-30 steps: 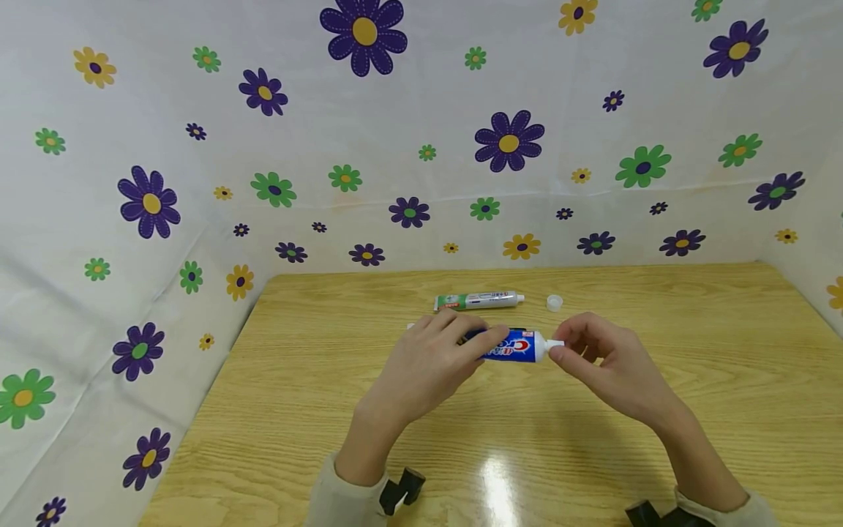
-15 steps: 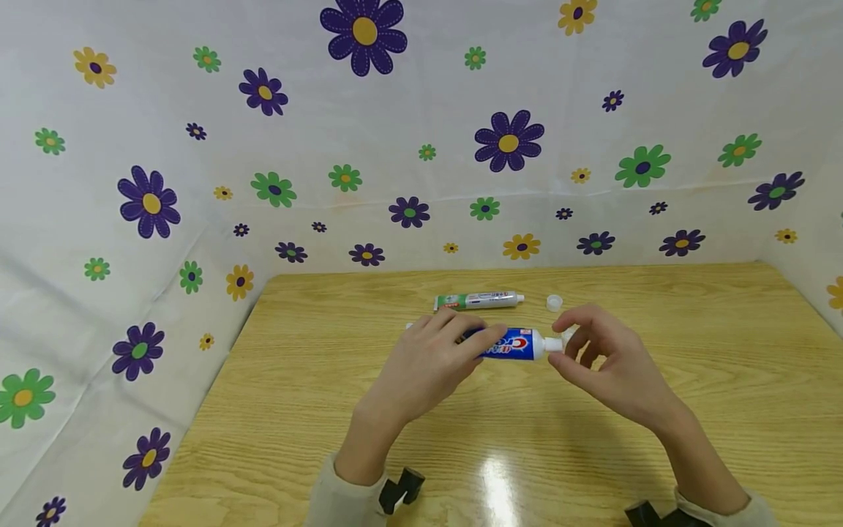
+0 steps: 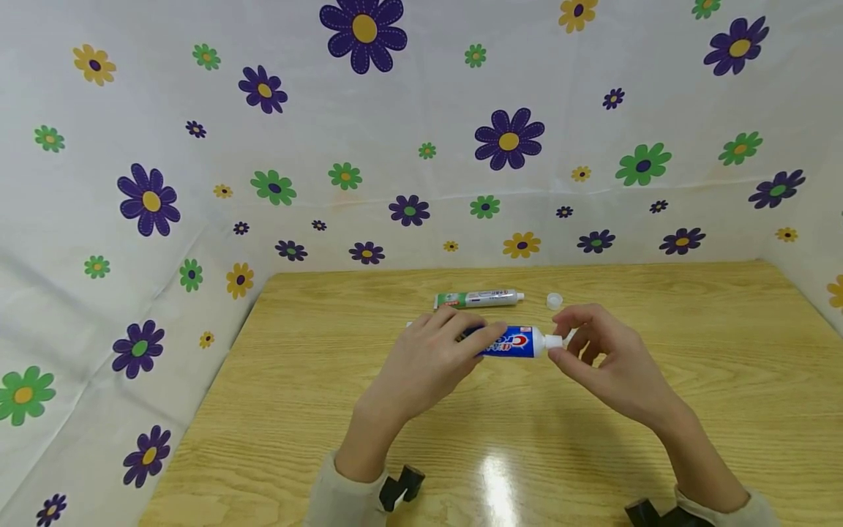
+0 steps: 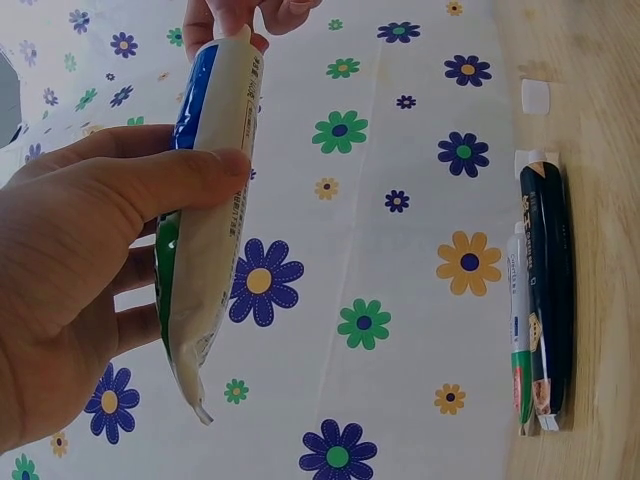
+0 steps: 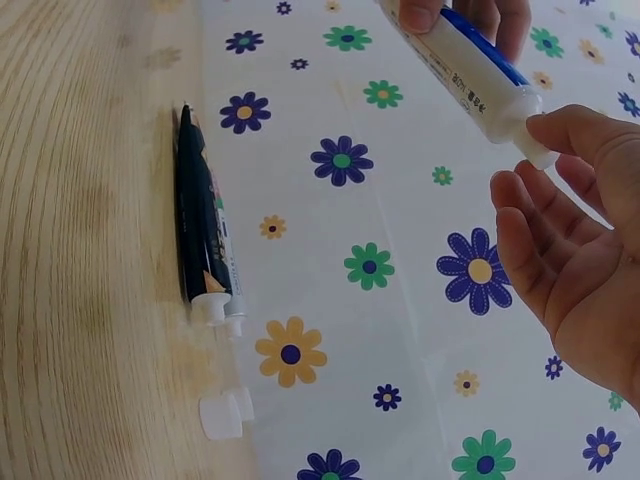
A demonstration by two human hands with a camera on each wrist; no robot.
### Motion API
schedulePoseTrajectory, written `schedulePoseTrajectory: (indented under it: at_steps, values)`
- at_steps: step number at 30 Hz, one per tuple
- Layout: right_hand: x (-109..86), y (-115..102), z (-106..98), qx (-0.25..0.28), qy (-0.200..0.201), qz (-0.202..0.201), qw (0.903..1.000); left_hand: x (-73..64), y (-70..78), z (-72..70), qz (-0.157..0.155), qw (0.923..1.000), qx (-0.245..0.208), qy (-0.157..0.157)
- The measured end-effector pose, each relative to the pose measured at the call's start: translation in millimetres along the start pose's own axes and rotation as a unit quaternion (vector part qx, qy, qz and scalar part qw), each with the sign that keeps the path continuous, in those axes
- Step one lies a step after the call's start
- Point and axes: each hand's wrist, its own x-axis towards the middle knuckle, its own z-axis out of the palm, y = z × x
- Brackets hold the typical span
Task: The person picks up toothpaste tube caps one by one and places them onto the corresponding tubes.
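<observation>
My left hand grips a blue-and-white Crest toothpaste tube above the table. In the left wrist view, the thumb presses the pale back of the toothpaste tube, whose crimped end hangs below the hand. My right hand is at the tube's other end, thumb and fingers around the white cap. From the right wrist, the thumb lies against the cap, with the other fingers loosely bent below it. The cap sits at the tube's neck.
A green-and-silver toothpaste tube lies at the back of the wooden table. Beside it is a dark tube, mostly hidden by my left hand in the head view. A loose white cap sits to their right. Flowered cloth hangs behind.
My right index finger has lifted and spread from the thumb, showing more of the white cap. The left hand keeps its hold on the toothpaste tube and barely moves.
</observation>
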Motion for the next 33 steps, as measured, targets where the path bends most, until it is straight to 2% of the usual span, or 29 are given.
schedulePoseTrajectory:
  at_steps: [19,33]
  values:
    - [-0.4,1.1,-1.6,-0.009,-0.009,0.033,0.9994,2.1,1.5,-0.1,0.003,1.0,0.002,-0.008]
    - [-0.6,-0.4,-1.4,-0.008,-0.016,0.036,0.9992,0.0,0.4,-0.2,0.002,1.0,0.0,-0.006]
